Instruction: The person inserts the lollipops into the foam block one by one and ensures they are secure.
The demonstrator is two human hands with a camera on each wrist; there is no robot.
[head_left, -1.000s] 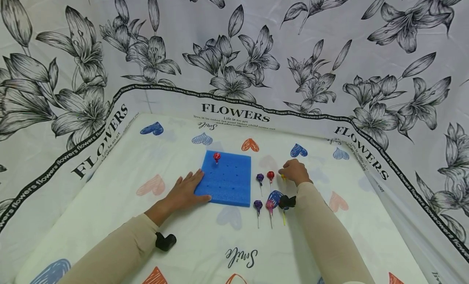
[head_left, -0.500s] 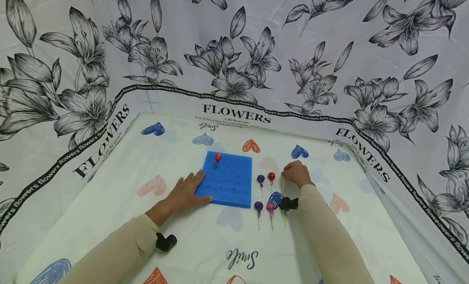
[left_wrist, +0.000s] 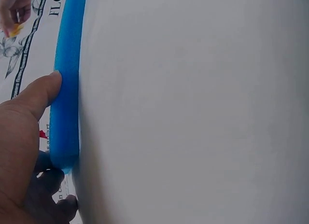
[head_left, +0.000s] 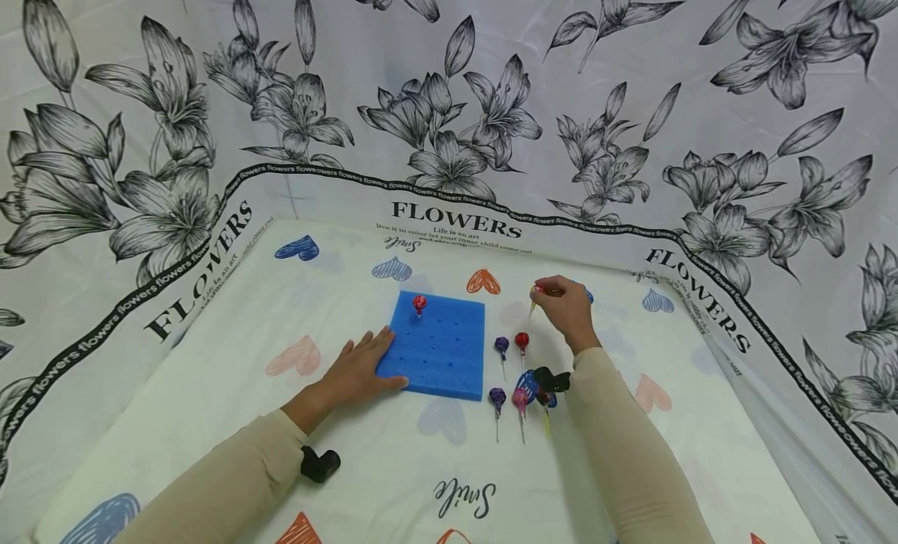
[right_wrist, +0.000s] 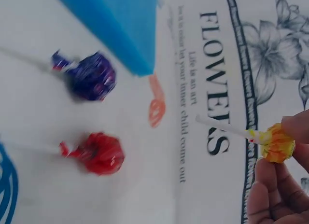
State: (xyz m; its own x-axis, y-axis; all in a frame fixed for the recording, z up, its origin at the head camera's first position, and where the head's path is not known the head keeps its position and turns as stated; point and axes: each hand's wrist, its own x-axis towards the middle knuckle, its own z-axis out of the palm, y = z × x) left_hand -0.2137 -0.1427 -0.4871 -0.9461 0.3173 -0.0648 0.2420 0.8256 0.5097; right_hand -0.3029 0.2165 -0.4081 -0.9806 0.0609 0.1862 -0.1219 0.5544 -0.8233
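A blue foam block [head_left: 438, 376] with small holes lies on the cloth-covered table. One red lollipop [head_left: 419, 302] stands upright in it, near its far left corner. My left hand [head_left: 353, 370] rests against the block's left side, thumb at the near edge and fingers spread. Right of the block, my right hand [head_left: 570, 310] is raised. It pinches a yellow lollipop [right_wrist: 278, 145] by its wrapped head between thumb and fingers. The white stick points away from the hand, its end free.
Loose lollipops lie right of the block: a purple one [head_left: 501, 344] and a red one [head_left: 522, 340] farther back; another purple one [head_left: 496, 397], a pink one [head_left: 520, 400] and a yellow-sticked one [head_left: 547, 423] nearer. A flower-printed curtain [head_left: 449, 100] stands behind.
My right hand has picked the yellow lollipop up off the table and lifted it away from me. My left hand has stayed on the foam block.
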